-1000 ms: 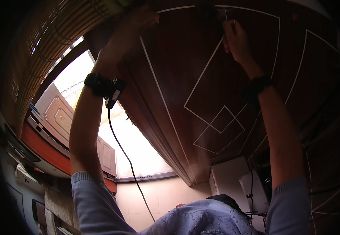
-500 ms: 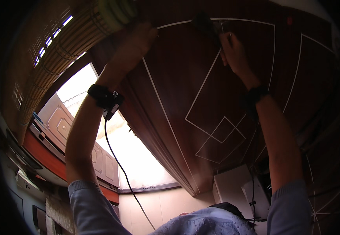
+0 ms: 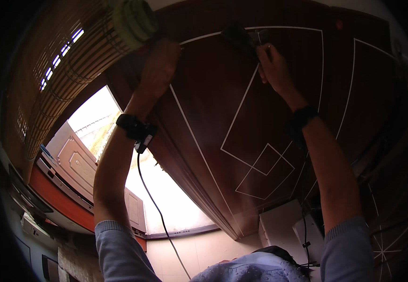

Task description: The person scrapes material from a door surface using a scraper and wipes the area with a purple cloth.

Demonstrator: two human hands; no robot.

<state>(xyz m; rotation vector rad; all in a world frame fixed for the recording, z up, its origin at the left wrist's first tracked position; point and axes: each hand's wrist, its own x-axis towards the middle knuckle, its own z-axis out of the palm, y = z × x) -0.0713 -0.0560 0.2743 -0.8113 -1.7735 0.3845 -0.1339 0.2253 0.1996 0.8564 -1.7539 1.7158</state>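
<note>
My left hand (image 3: 159,63) is raised just below a green rolled item (image 3: 133,23) by the bamboo blind; its fingers are dim, so I cannot tell what they hold. My right hand (image 3: 272,66) is closed at a small metal piece (image 3: 259,37) beside a dark object (image 3: 237,37), against a dark red-brown wooden surface (image 3: 213,108) with white line patterns; what it grips is unclear. A black device (image 3: 143,136) with a cable hanging from it is strapped on my left wrist, and a black band (image 3: 300,120) is on my right.
A bamboo blind (image 3: 72,70) runs along the upper left. Bright window light comes from the left, beside pale panelled cabinets (image 3: 75,162) with red trim. A white box-like unit (image 3: 279,221) stands lower right, cables across it; a pale tiled surface (image 3: 180,258) is below.
The whole view has shifted, with the wooden surface and my hands now lower in the picture. My left forearm sits slightly further right, and more of the green rolled item shows.
</note>
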